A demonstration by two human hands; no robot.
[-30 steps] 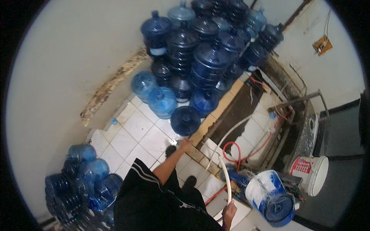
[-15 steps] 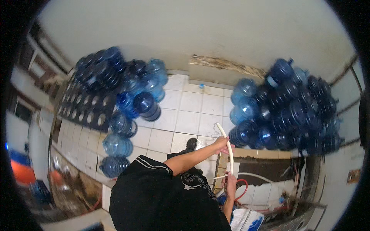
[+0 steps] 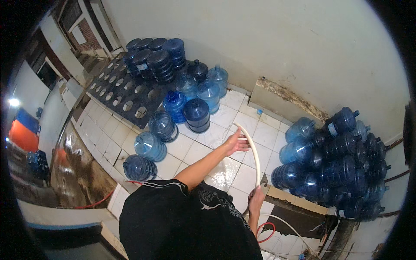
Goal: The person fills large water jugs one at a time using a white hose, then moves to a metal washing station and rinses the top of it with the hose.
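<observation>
A cream-white hose [image 3: 255, 158] arcs over the wet tiled floor, a thin stream of water at its far end. My right hand [image 3: 256, 198] is closed around its lower part, near my body. By the hose's upper end, my left hand [image 3: 237, 141] has its fingers stretched out and apart, the hose passing by the palm and thumb; whether the thumb presses on it I cannot tell. To the left of that hand stands a dark blue water jug [image 3: 196, 116], upright among several others.
A black rack with round holes [image 3: 141, 112] carries several upturned jugs at the back left. More jugs [image 3: 338, 171] are piled along the right wall. A low ledge [image 3: 288, 99] juts from the back wall. A red hose [image 3: 271, 232] loops near my right forearm.
My view has swung to the left, shifting the jugs rightward in the picture. The fingers of my left hand have straightened away from the hose. My right hand still grips it.
</observation>
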